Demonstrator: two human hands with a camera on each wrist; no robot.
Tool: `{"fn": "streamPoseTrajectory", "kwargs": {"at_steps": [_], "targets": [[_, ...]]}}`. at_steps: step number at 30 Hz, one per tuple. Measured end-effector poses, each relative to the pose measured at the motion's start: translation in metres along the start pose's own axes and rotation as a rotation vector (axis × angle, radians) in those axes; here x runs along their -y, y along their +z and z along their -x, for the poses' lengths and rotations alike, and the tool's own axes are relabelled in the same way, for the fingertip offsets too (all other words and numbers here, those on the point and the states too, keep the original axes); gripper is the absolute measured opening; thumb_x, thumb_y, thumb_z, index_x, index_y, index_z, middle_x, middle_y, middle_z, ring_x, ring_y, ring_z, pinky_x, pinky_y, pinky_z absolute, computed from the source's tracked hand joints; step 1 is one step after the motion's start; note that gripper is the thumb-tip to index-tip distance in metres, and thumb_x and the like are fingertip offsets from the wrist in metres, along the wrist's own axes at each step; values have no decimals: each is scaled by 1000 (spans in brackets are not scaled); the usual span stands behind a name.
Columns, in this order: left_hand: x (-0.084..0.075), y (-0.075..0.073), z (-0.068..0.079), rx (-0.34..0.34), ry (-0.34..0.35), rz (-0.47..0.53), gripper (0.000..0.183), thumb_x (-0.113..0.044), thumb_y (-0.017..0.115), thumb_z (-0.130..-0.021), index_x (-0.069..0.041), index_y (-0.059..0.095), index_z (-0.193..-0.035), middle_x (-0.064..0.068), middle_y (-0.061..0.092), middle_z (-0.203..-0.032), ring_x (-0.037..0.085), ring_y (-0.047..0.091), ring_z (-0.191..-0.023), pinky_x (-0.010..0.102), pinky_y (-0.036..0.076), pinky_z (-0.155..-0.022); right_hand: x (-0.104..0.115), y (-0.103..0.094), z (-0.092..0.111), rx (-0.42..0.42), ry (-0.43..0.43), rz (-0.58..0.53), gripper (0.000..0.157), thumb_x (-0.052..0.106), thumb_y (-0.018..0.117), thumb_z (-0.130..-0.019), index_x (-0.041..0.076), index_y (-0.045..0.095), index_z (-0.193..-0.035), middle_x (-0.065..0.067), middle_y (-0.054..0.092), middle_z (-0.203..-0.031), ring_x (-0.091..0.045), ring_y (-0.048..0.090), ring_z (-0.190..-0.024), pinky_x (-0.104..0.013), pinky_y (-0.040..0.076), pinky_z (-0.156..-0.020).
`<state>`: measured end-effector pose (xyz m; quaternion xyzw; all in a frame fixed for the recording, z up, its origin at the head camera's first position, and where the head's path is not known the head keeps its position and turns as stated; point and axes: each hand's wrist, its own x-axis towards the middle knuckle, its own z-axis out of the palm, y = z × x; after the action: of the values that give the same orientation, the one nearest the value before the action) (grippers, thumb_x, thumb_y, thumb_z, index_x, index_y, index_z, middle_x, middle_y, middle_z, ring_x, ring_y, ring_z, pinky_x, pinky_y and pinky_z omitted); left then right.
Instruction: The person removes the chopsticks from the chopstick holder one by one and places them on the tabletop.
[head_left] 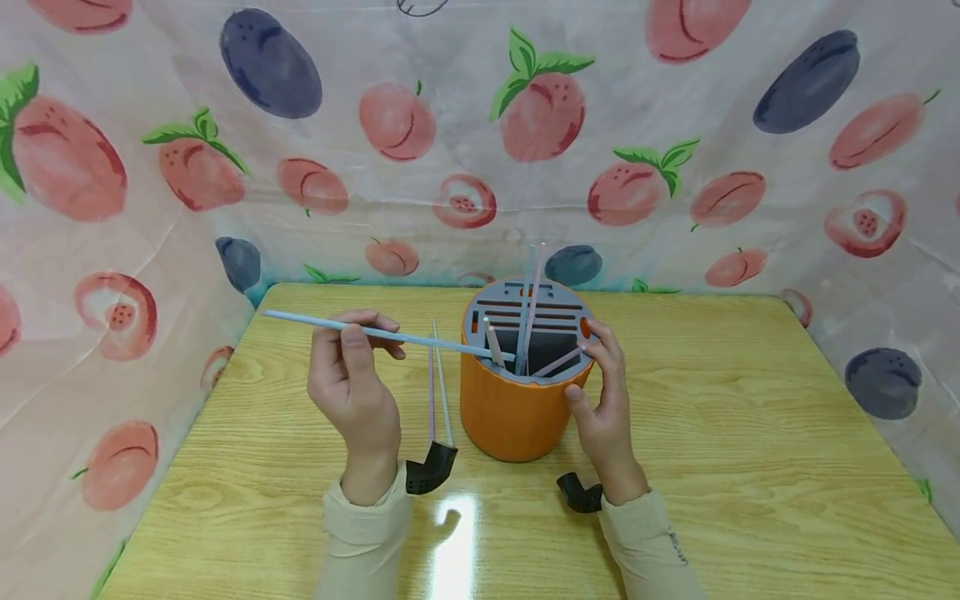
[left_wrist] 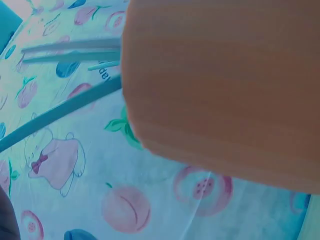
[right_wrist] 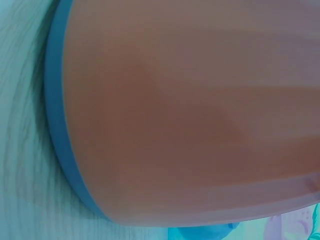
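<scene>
My left hand [head_left: 358,387] pinches a pale blue chopstick [head_left: 300,319] between thumb and fingers. The chopstick slants across to the right, its far end at the opening in the grey slotted lid [head_left: 491,312] of an orange utensil holder [head_left: 513,417]. At the holder's right side, my right hand [head_left: 606,417] grips the upper rim, thumb in front. Blue, pink and beige chopsticks [head_left: 534,304] stick out of the opening. The orange wall [left_wrist: 225,95] fills much of the left wrist view, with chopsticks [left_wrist: 65,112] beside it. Only the holder's wall [right_wrist: 190,125] and blue base show large in the right wrist view; both hands' fingertips are hard to make out there.
Two thin chopsticks [head_left: 440,387], one purple and one pale green, lie on the wooden table [head_left: 750,417] left of the holder. Black wrist cameras [head_left: 431,468] sit by both cuffs. A fruit-print cloth [head_left: 465,75] hangs behind and at both sides.
</scene>
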<state>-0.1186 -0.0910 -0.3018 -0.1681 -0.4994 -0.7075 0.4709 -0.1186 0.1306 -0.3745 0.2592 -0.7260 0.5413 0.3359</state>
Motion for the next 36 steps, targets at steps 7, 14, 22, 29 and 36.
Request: {"fn": "streamPoseTrajectory", "kwargs": {"at_steps": [7, 14, 22, 29, 36], "targets": [[0, -4, -4, -40, -8, 58, 32, -19, 50, -92, 13, 51, -88, 19, 55, -72, 21, 53, -52, 26, 43, -43, 0, 0, 0, -1, -5, -2, 60, 43, 46, -90, -11, 40, -115, -28, 28, -133, -34, 27, -125, -37, 21, -104], [-4, -6, -6, -128, 37, 106, 36, -23, 54, -90, 13, 51, -86, 20, 51, -70, 23, 48, -51, 26, 40, -39, 1, 0, 0, 1, -2, -4, 60, 43, 46, -90, -11, 40, -116, -28, 28, -133, -35, 27, -125, -38, 20, -104], [-9, -11, -12, -222, 68, 186, 40, -25, 59, -87, 14, 50, -84, 22, 49, -67, 25, 46, -51, 28, 37, -37, 1, 1, 0, 5, 5, -14, 60, 42, 46, -90, -11, 39, -116, -29, 27, -134, -34, 26, -125, -37, 20, -104], [-19, -12, -17, -300, 105, 223, 30, -13, 53, -90, 15, 48, -81, 21, 49, -62, 24, 44, -46, 27, 36, -36, 2, 0, 0, 9, 5, -22, 60, 41, 47, -90, -12, 38, -116, -28, 27, -134, -35, 26, -125, -39, 20, -104], [-14, -18, -16, -111, 20, 35, 33, -18, 58, -88, 15, 57, -84, 16, 53, -63, 18, 47, -49, 23, 38, -40, 2, 1, 0, 7, 6, -22, 59, 41, 47, -90, -11, 38, -117, -27, 27, -134, -34, 26, -126, -38, 21, -104]]}}
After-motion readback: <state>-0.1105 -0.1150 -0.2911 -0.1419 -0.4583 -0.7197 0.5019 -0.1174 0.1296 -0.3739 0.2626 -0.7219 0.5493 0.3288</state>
